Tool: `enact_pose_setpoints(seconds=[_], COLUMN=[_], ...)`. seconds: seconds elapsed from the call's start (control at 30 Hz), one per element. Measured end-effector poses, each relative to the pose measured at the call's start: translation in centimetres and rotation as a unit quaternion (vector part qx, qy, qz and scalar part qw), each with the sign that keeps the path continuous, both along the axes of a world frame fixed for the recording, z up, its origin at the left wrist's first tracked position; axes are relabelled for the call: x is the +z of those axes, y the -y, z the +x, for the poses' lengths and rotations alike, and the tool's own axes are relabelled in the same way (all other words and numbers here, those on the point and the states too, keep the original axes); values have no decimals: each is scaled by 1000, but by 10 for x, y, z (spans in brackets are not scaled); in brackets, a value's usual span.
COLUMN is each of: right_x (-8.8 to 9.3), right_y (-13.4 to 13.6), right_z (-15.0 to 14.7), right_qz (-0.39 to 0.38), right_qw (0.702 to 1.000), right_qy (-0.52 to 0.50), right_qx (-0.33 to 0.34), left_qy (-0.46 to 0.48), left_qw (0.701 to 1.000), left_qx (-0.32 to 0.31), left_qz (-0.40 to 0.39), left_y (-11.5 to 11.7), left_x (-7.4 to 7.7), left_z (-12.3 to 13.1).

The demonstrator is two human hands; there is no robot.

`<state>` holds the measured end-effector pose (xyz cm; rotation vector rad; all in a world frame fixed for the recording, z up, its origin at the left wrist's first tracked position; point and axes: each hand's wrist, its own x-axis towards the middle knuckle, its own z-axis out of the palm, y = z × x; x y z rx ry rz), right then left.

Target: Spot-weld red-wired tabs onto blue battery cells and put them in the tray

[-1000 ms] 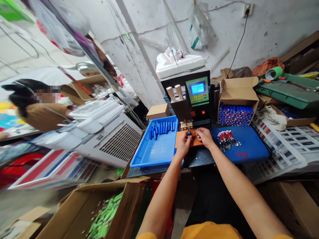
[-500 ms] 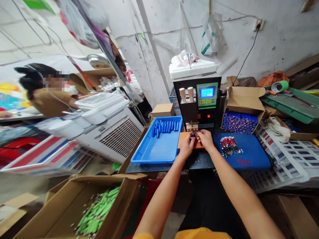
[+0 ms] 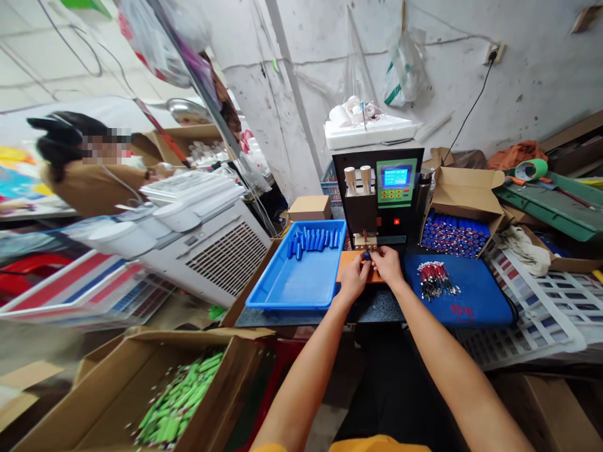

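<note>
My left hand (image 3: pixel 354 276) is closed round a small blue cylindrical battery (image 3: pixel 367 256), held end-on over an orange block (image 3: pixel 347 258). Beside it my right hand (image 3: pixel 388 263) pinches with thumb and finger near the battery's top. Whatever sits in that pinch is too small to make out. Just above the fingers are the copper electrode tips (image 3: pixel 365 238) of a black spot welder (image 3: pixel 358 210) with a lit display. Left of my hands, a blue tray (image 3: pixel 292 292) holds several blue batteries (image 3: pixel 313 240). On the right, red and black wire leads (image 3: pixel 436 279) lie on a blue pad (image 3: pixel 475 304).
An open carton (image 3: pixel 466 204) packed with blue batteries stands right of the welder. A white plastic crate (image 3: pixel 541 301) is at far right. Low on the left, a cardboard box (image 3: pixel 108 389) holds green cells (image 3: pixel 181 402). Another person (image 3: pixel 89 182) sits beyond a white air cooler (image 3: pixel 211 251).
Both hands have moved slightly forward, bringing the battery closer to the electrode tips. The camera view has shifted a little. The tray and wire leads stay as they were.
</note>
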<state>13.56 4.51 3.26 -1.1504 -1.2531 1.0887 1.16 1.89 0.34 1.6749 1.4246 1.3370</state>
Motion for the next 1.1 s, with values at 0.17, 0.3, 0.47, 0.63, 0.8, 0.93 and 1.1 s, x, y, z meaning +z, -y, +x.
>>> enact_pose_setpoints(seconds=[0.17, 0.3, 0.47, 0.63, 0.8, 0.93, 1.1], right_x=[0, -1, -3, -2, -4, -7, -6], right_y=[1, -1, 0, 1, 0, -2, 0], right_z=[-2, -4, -5, -5, -5, -5, -5], right_qz=[6, 1, 2, -2, 7, 13, 16], right_qw=[1000, 1000, 1000, 1000, 1000, 999, 999], right_qy=[14, 10, 19, 15, 17, 27, 41], right_qx=[-9, -17, -25, -19, -18, -16, -27], left_qy=[-10, -17, -42, -67, -65, -59, -55], left_qw=[1000, 1000, 999, 998, 998, 998, 998], left_qx=[2, 1, 5, 9, 10, 9, 8], left_qz=[0, -3, -19, -20, -24, -28, -39], left_y=[0, 0, 1, 2, 2, 1, 1], left_x=[0, 1, 3, 5, 2, -1, 2], left_z=[0, 0, 0, 0, -1, -1, -1])
